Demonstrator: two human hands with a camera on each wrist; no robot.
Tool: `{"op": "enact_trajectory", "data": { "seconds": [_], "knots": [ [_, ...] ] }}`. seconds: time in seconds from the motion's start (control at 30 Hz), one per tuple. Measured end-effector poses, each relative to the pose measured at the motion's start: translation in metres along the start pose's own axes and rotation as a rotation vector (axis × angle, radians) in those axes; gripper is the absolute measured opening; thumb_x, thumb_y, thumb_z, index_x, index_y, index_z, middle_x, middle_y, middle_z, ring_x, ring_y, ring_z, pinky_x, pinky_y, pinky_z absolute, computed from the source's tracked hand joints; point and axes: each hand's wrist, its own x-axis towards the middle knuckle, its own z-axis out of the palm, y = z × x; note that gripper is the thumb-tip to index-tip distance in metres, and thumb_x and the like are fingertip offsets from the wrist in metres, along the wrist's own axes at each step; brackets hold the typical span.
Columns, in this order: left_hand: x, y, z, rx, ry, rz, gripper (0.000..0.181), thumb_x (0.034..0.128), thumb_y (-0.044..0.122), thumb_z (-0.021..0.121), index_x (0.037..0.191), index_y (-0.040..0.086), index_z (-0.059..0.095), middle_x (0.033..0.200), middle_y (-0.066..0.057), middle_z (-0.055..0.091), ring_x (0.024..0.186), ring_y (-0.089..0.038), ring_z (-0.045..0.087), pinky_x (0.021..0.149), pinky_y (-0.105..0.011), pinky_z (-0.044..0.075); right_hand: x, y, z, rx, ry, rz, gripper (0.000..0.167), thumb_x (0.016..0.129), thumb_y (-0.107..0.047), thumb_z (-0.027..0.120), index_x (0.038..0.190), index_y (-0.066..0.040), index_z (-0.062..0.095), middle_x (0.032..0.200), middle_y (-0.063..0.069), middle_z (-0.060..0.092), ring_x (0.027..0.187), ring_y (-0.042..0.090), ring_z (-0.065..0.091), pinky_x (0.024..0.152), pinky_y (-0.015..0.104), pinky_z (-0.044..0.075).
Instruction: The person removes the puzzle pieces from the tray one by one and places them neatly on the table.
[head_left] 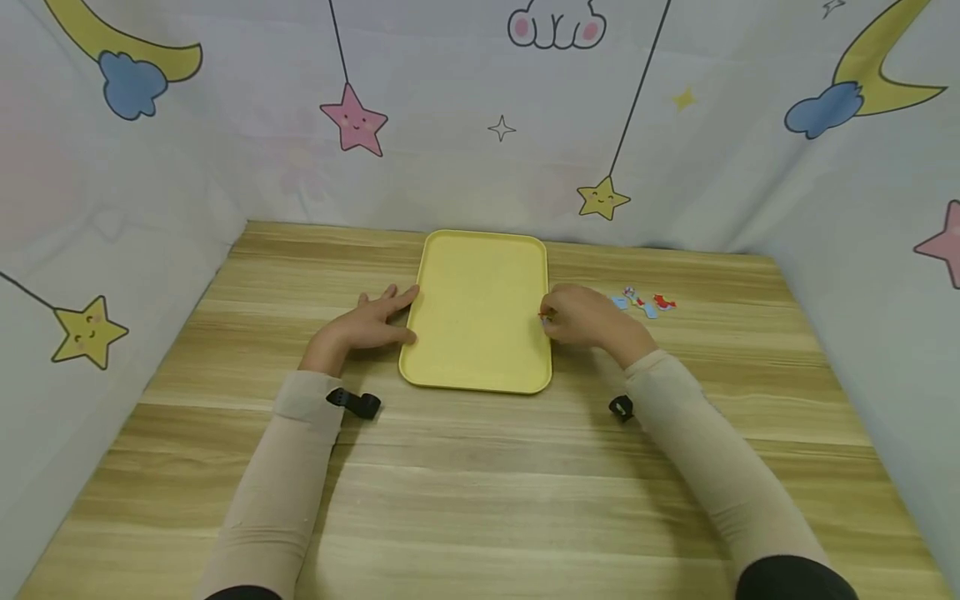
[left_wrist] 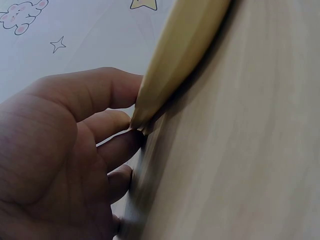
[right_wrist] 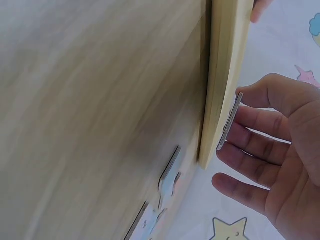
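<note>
A yellow rectangular tray (head_left: 480,312) lies on the wooden table. At its left rim, my left hand (head_left: 367,323) rests with fingers spread, the thumb and a fingertip touching the edge. The left wrist view shows those fingers (left_wrist: 120,87) against the tray's side (left_wrist: 185,45). Over the right rim, my right hand (head_left: 585,317) pinches a small flat puzzle piece (right_wrist: 231,122), seen edge-on between thumb and fingertips. In the head view only a bit of that piece (head_left: 546,317) shows. My right hand hides part of the tray's right edge.
Several small puzzle pieces (head_left: 649,310) in blue, white and red lie on the table right of my right hand, one of them mostly red (head_left: 663,302). A white cloth backdrop (head_left: 450,183) with stars and moons borders the table (head_left: 480,483) at the back and sides.
</note>
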Motion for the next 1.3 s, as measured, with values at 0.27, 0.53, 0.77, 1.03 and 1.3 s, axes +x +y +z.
{"op": "enact_trajectory", "data": {
  "seconds": [0.27, 0.53, 0.77, 1.03, 1.3],
  "knots": [
    [-0.002, 0.001, 0.000, -0.007, -0.002, 0.001, 0.091, 0.0996, 0.028, 0.070, 0.171, 0.020, 0.015, 0.176, -0.017, -0.002, 0.156, -0.045, -0.025, 0.122, -0.066, -0.018, -0.012, 0.020, -0.002, 0.041, 0.016, 0.042, 0.029, 0.095, -0.011, 0.068, 0.119, 0.003, 0.076, 0.111, 0.014, 0.070, 0.095, 0.027, 0.066, 0.088, 0.045, 0.056],
    [-0.001, 0.000, 0.000, -0.002, -0.002, -0.002, 0.091, 0.0996, 0.029, 0.070, 0.171, 0.020, 0.015, 0.176, -0.017, -0.002, 0.155, -0.046, -0.025, 0.121, -0.067, -0.017, -0.021, 0.029, -0.007, 0.043, 0.040, 0.046, 0.028, 0.099, -0.015, 0.068, 0.121, 0.003, 0.075, 0.118, 0.016, 0.072, 0.107, 0.033, 0.069, 0.095, 0.049, 0.056],
    [-0.001, 0.000, -0.001, 0.003, 0.000, 0.001, 0.091, 0.0995, 0.029, 0.071, 0.171, 0.020, 0.015, 0.176, -0.017, -0.002, 0.155, -0.046, -0.024, 0.121, -0.067, -0.018, -0.027, 0.037, -0.011, 0.045, 0.028, 0.071, 0.029, 0.099, -0.013, 0.068, 0.121, 0.004, 0.074, 0.122, 0.018, 0.072, 0.116, 0.037, 0.066, 0.101, 0.051, 0.053],
    [-0.001, 0.001, -0.001, -0.007, -0.006, -0.007, 0.091, 0.1000, 0.030, 0.070, 0.171, 0.021, 0.014, 0.176, -0.017, -0.004, 0.154, -0.047, -0.028, 0.121, -0.068, -0.018, -0.034, 0.051, -0.013, 0.041, 0.040, 0.085, 0.028, 0.097, -0.012, 0.069, 0.118, 0.006, 0.074, 0.119, 0.021, 0.072, 0.115, 0.039, 0.067, 0.100, 0.054, 0.054],
    [-0.001, 0.001, -0.001, -0.008, -0.010, -0.012, 0.091, 0.1001, 0.030, 0.070, 0.171, 0.021, 0.014, 0.176, -0.018, -0.005, 0.153, -0.049, -0.028, 0.121, -0.069, -0.016, -0.044, 0.059, -0.015, 0.040, 0.035, 0.112, 0.029, 0.096, -0.010, 0.069, 0.117, 0.010, 0.072, 0.118, 0.025, 0.072, 0.115, 0.043, 0.066, 0.100, 0.058, 0.053]
  ]
}}
